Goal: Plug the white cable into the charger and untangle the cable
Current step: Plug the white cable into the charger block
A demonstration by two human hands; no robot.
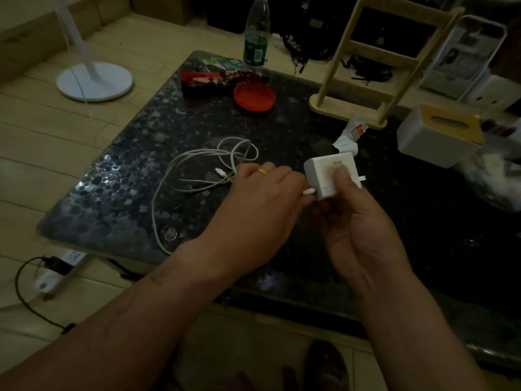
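The white charger, a boxy plug block, is held above the dark table by my right hand, thumb pressed on its top face. My left hand pinches the white cable's plug end right at the charger's left side; the connector tip touches or sits in the port, I cannot tell how deep. The rest of the white cable lies in tangled loops on the table to the left, with its free small connector inside the loops. One strand runs down toward the table's front edge.
The dark speckled table carries a red lid, snack packets, a wooden rack, a tissue box and a crumpled wrapper. A bottle stands at the far edge. A power strip and fan base are on the floor.
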